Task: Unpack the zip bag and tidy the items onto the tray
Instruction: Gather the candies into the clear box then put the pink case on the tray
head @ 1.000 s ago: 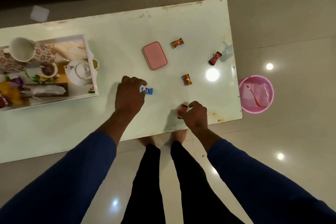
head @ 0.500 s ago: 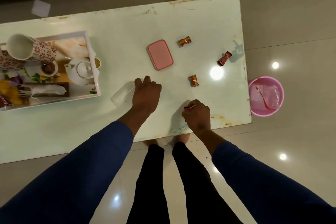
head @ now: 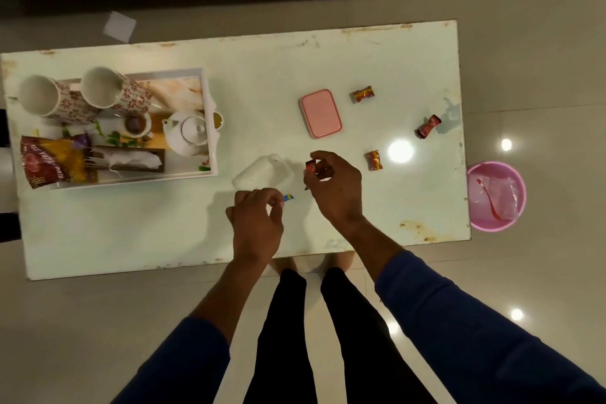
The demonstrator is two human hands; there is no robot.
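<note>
My left hand (head: 256,223) pinches a small blue-wrapped candy (head: 288,198) just above the white table (head: 131,223). My right hand (head: 334,190) holds a red-wrapped candy (head: 310,167) at its fingertips, beside a clear small plastic container (head: 262,172) lying on the table. A pink flat box (head: 320,113) lies further back. Loose candies rest to the right: an orange one (head: 363,94), a red one (head: 429,126) and another orange one (head: 374,160). The white tray (head: 212,128) stands at the left, holding two floral mugs, a teapot (head: 187,132), a snack packet and tissues.
A pink bin (head: 496,195) with the clear zip bag inside stands on the floor off the table's right end. A white paper scrap (head: 119,26) lies on the floor behind the table. Dark furniture runs along the back. My legs stand at the table's near edge.
Both hands picked up a candy each and lifted: the left took the blue one, the right the red one and moved left toward the container. The view shifted, showing more of the tray.
</note>
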